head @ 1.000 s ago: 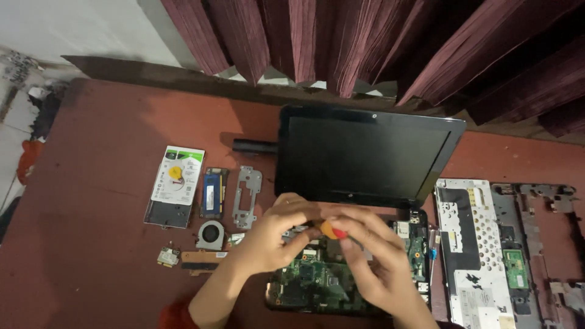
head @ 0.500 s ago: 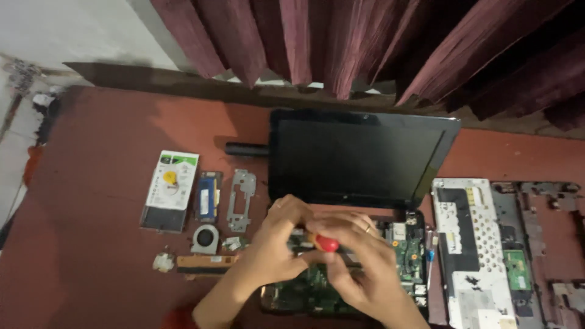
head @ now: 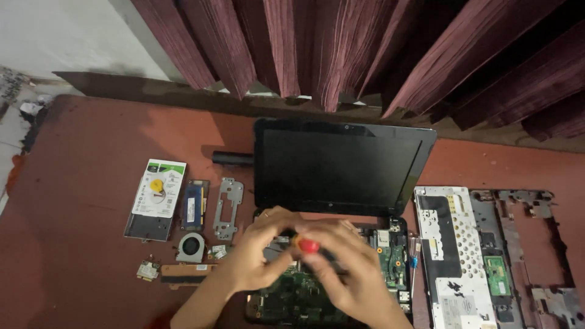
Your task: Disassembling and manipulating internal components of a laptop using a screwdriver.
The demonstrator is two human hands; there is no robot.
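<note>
While two hands (head: 304, 259) grip: one screwdriver (head: 308, 245).

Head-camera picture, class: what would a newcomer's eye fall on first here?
The opened laptop with its dark screen stands mid-table, its green circuit board bared below. Over that board the left hand and right hand meet around a red-tipped tool. To the left lie a hard drive and small fan.

Both hands (head: 304, 259) blur together, hiding most of a red-tipped tool (head: 308, 245); the board (head: 292, 301) runs off the bottom edge.
</note>
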